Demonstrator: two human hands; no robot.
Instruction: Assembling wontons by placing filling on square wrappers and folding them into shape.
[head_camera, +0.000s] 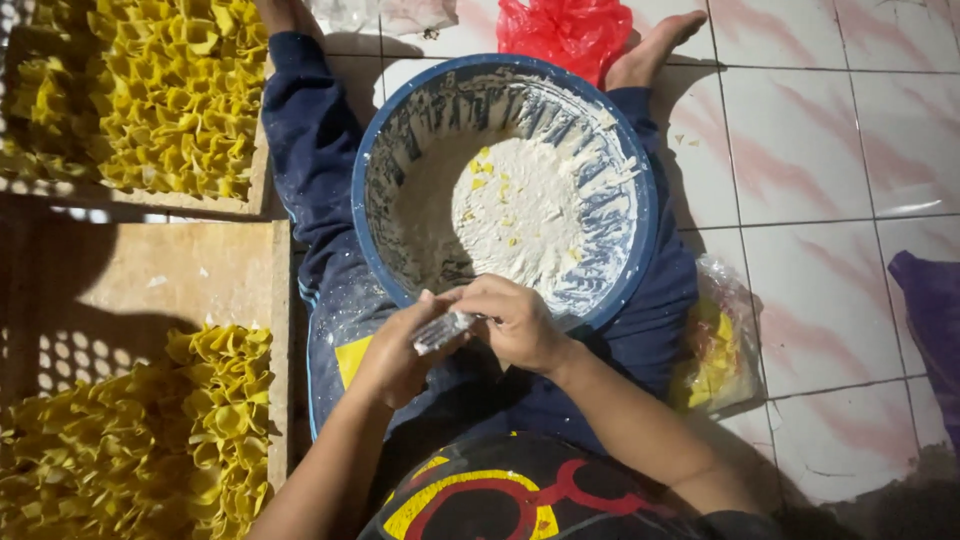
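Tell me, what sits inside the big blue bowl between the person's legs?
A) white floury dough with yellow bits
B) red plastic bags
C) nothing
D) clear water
A: the blue bowl holds a white floury mass flecked with yellow, smeared up its walls.

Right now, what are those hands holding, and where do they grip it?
Both hands, left and right, pinch a small pale, flour-dusted piece by its two ends, just over the blue bowl's near rim.

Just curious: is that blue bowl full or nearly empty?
Nearly empty: the blue bowl holds a low white mound in the middle, with smeared walls bare above it.
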